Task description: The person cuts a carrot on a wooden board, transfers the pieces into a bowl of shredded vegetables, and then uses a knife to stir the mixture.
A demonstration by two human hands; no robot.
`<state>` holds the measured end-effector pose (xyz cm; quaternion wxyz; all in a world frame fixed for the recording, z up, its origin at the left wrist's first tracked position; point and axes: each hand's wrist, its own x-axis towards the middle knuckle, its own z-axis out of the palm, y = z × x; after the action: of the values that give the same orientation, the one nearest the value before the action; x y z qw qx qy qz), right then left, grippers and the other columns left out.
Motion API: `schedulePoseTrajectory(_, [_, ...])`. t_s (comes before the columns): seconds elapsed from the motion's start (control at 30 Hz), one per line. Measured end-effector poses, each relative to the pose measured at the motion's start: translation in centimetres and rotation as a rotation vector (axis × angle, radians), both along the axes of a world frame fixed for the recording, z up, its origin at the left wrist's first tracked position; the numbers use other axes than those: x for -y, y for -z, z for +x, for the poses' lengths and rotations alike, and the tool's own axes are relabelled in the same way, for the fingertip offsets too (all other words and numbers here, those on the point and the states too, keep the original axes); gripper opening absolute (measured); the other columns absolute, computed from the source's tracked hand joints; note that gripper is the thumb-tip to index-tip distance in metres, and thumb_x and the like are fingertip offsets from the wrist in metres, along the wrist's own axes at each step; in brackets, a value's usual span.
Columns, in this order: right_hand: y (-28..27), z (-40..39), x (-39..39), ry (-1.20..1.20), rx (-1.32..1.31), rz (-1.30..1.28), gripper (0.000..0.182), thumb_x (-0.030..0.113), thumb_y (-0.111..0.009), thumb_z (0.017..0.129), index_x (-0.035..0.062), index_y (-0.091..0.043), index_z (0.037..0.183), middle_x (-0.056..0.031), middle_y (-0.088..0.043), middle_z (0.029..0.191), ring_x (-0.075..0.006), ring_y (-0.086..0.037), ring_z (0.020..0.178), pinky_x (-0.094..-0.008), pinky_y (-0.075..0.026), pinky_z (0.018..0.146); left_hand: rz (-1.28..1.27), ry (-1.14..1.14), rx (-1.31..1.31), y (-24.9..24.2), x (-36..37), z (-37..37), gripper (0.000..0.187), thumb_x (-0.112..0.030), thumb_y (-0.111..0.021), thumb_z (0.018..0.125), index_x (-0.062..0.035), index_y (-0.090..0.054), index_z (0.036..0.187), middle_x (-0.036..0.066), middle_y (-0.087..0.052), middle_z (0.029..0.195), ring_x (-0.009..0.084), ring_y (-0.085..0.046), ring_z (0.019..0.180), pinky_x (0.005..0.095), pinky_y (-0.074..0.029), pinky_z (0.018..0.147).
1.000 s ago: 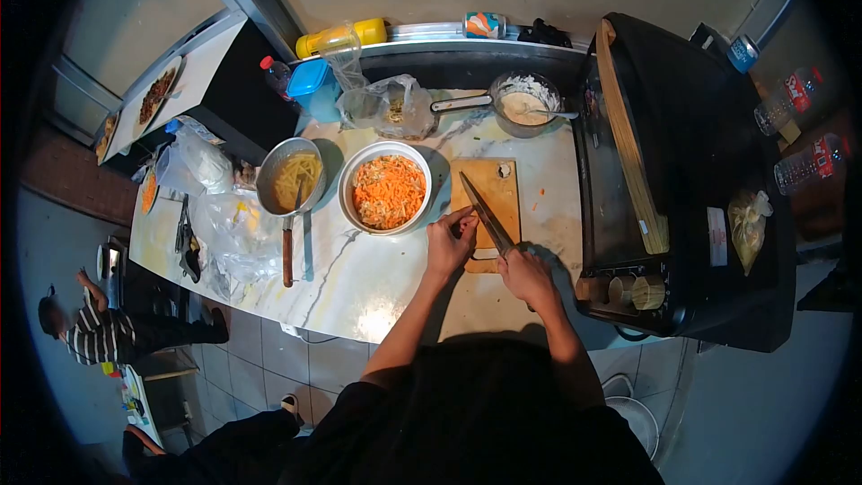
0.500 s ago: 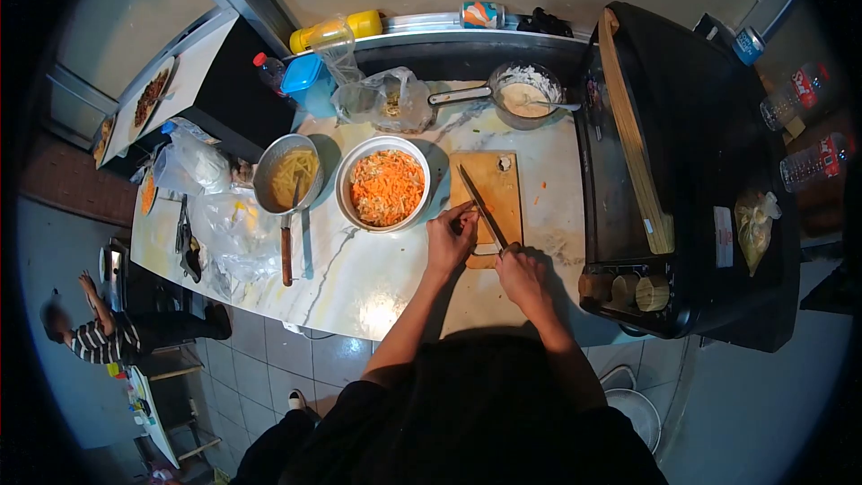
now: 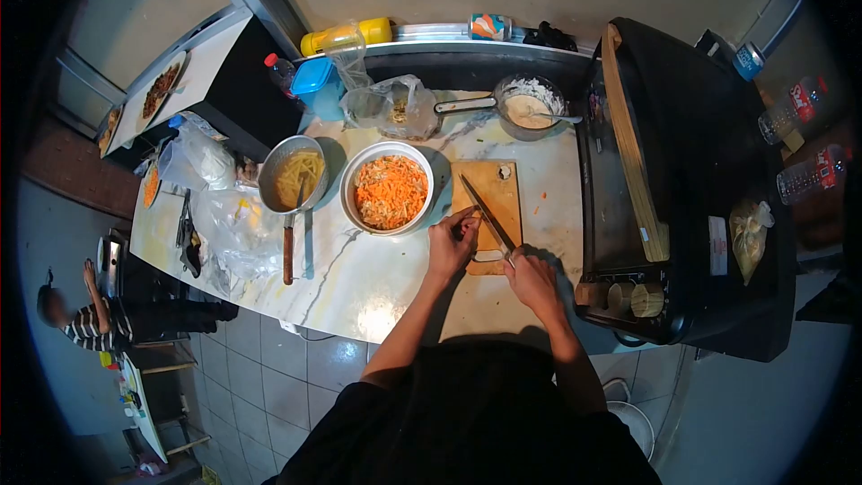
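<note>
Still clamping the knife (image 3: 487,207) in the right hand's (image 3: 532,279) fingers, barely shifting it over the cutting board (image 3: 473,177) near the worktop's (image 3: 346,305) front edge. Bunching the left hand's (image 3: 447,248) fingers together beside it, hiding any piece between.

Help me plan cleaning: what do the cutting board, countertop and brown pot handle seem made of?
Cutting board: probably matte wood, from its warm tan colour. Countertop: glossy marble or an imitation; grey veins and bright glare show, but not which. Pot handle: likely wood, smooth-looking, by its reddish brown.
</note>
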<state>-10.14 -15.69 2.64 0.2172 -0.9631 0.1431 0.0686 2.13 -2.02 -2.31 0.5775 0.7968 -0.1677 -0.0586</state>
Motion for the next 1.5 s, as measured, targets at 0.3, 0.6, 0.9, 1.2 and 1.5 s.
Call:
schedulePoseTrajectory(0.3, [1.2, -0.5, 0.9, 0.072, 0.092, 0.115, 0.033, 0.033, -0.054, 0.092, 0.0001, -0.057, 0.095, -0.0248, -0.062, 0.076, -0.0456, -0.059, 0.078, -0.0539, -0.046, 0.07, 0.031, 0.032, 0.045, -0.6, -0.3, 0.3, 0.032, -0.003, -0.064, 0.082, 0.0051, -0.063, 0.113, 0.012, -0.07, 0.078, 0.0141, -0.066, 0.068, 0.0273, -0.053, 0.067])
schedulePoseTrajectory(0.6, [3.5, -1.5, 1.6, 0.162, 0.181, 0.17, 0.033, 0.033, -0.055, 0.092, -0.0002, -0.058, 0.087, -0.0234, -0.062, 0.075, -0.0445, -0.06, 0.078, -0.0528, -0.045, 0.068, 0.004, 0.069, 0.01, -0.8, -0.2, 0.3, 0.038, 0.0, -0.064, 0.08, 0.0032, -0.06, 0.118, 0.012, -0.07, 0.083, 0.0146, -0.067, 0.073, 0.0263, -0.053, 0.07])
schedulePoseTrajectory(0.9, [4.6, -1.9, 1.0, 0.172, 0.151, 0.209, 0.036, 0.036, -0.054, 0.092, 0.0003, -0.061, 0.088, -0.0249, -0.063, 0.081, -0.0457, -0.059, 0.079, -0.0535, -0.047, 0.068, 0.092, 0.058, 0.008, -1.7, 0.6, 0.2, 0.045, 0.001, -0.071, 0.075, 0.0031, -0.06, 0.118, 0.012, -0.069, 0.083, 0.0149, -0.067, 0.073, 0.026, -0.053, 0.069])
schedulePoseTrajectory(1.2, [4.8, -2.1, -0.1, 0.161, 0.13, 0.334, 0.033, 0.03, -0.053, 0.094, -0.0024, -0.058, 0.087, -0.0259, -0.06, 0.076, -0.0459, -0.058, 0.078, -0.0529, -0.043, 0.065, 0.044, 0.022, -0.029, -0.8, 1.4, 0.0, 0.04, -0.001, -0.073, 0.074, 0.0031, -0.062, 0.113, 0.013, -0.071, 0.086, 0.0166, -0.069, 0.078, 0.0279, -0.055, 0.073])
schedulePoseTrajectory(1.5, [5.3, -2.1, -0.4, 0.146, 0.221, 0.47, 0.034, 0.029, -0.052, 0.095, -0.003, -0.058, 0.085, -0.0271, -0.059, 0.073, -0.0463, -0.057, 0.075, -0.0517, -0.042, 0.063, 0.066, 0.004, -0.005, -2.0, 1.6, -0.3, 0.034, -0.003, -0.071, 0.076, 0.0022, -0.065, 0.109, 0.014, -0.071, 0.087, 0.0192, -0.07, 0.081, 0.0285, -0.054, 0.075])
